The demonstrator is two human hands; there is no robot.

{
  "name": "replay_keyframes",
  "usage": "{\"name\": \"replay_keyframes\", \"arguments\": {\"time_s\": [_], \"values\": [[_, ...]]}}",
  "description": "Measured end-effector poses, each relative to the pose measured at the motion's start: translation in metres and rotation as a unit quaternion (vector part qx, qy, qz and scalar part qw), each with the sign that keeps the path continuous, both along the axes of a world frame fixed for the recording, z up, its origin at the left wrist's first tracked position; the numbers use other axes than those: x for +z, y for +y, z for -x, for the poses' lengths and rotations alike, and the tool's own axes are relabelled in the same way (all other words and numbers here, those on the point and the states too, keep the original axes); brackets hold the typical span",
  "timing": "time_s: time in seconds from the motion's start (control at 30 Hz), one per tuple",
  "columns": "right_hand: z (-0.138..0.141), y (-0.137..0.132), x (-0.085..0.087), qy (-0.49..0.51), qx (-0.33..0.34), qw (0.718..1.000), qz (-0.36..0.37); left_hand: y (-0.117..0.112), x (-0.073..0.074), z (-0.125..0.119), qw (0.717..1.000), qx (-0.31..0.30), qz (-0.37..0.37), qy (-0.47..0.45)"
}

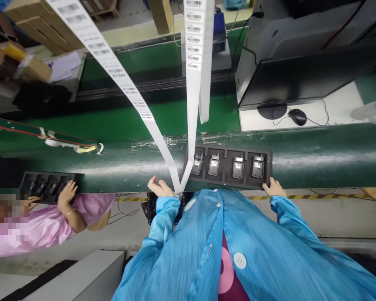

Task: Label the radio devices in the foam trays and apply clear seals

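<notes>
A black foam tray lies on the green bench in front of me, right of centre. Its compartments hold several small black devices with pale labels and short stubs on top; their exact kind is unclear. My right hand grips the tray's near right corner between thumb and fingers. At the bench edge, left of the tray, my left hand is empty, fingers loosely bent and apart. Just beside it, two long white strips of barcode labels come down and meet. One strip crosses over the tray's left end.
To the left, a co-worker in a pink sleeve has a hand on another black tray of devices. A monitor and a mouse stand on a white board at the right. Cardboard boxes are at the far left.
</notes>
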State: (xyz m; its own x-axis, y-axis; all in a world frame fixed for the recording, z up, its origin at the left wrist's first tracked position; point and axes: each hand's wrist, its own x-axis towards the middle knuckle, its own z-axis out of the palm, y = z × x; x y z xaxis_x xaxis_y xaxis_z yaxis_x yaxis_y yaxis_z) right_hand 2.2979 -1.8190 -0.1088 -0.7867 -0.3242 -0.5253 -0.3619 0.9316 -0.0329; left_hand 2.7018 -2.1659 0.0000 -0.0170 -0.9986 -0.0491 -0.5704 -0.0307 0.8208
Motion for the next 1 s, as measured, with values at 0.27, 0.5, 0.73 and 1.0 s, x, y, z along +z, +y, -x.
{"name": "replay_keyframes", "arguments": {"time_s": [0.27,0.5,0.73,1.0], "values": [[-0.009,0.038,-0.004,0.091,-0.166,0.981,0.035,0.035,-0.012,0.087,0.898,-0.438,-0.009,-0.045],[-0.005,0.036,-0.01,0.093,-0.269,0.958,0.029,0.004,-0.073,0.124,0.922,-0.256,-0.221,-0.19],[0.014,0.038,0.004,0.025,-0.271,0.962,0.003,0.001,-0.092,0.138,0.899,-0.283,-0.27,-0.197],[0.024,-0.002,0.028,-0.012,-0.189,0.981,-0.035,-0.009,-0.089,0.135,0.908,-0.242,-0.263,-0.22]]}}
